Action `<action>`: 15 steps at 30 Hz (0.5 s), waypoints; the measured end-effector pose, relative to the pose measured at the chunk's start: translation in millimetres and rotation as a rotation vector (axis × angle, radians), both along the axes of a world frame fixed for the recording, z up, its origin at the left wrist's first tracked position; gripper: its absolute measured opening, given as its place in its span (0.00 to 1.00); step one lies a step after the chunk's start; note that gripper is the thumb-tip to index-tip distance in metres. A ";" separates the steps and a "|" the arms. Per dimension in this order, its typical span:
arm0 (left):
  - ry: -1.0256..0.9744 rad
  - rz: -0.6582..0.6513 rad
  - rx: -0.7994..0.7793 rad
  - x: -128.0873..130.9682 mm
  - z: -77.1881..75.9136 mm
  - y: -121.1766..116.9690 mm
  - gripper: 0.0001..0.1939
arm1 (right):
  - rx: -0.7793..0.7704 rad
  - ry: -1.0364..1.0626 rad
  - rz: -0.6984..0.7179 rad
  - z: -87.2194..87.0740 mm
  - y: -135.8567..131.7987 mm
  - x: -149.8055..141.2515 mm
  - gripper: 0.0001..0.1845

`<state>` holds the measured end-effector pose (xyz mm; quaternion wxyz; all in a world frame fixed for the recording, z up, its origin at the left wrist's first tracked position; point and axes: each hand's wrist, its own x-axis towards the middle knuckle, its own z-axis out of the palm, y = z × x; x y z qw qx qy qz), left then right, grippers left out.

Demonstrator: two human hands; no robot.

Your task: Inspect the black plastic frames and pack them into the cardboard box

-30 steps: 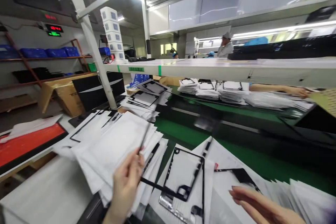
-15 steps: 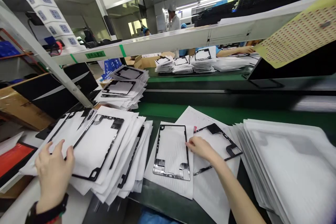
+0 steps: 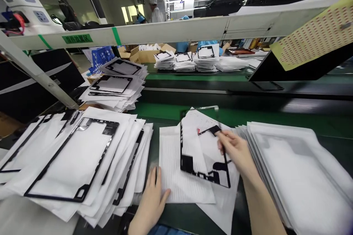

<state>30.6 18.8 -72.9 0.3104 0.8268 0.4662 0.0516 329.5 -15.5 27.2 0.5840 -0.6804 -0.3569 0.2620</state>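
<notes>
Here, R hand [image 3: 234, 150] pinches blk frame [image 3: 187, 163]; cardbd box [image 3: 147, 57] holds wht stuff [image 3: 149, 47].

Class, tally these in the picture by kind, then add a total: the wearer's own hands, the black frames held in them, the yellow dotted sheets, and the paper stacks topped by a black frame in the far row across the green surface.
Left hand and right hand: 2
Held black frame: 1
Yellow dotted sheet: 1
Far-row framed stacks, left, middle, right: 3
Total: 7
</notes>
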 end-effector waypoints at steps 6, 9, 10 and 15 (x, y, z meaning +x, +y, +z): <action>-0.112 0.023 -0.210 3.0 14.8 -6.3 0.39 | 0.259 0.306 -0.121 17.9 -23.8 -23.6 0.27; -0.597 0.187 -0.433 26.2 39.2 -3.2 0.41 | 0.315 0.409 -0.101 7.3 -23.4 -66.5 0.24; -0.775 0.242 -0.509 35.2 49.2 -1.4 0.40 | 0.335 0.445 -0.095 2.8 -23.8 -80.8 0.23; -1.227 0.403 -0.512 58.8 96.4 17.2 0.23 | 0.267 0.700 0.125 -19.2 -37.2 -109.8 0.15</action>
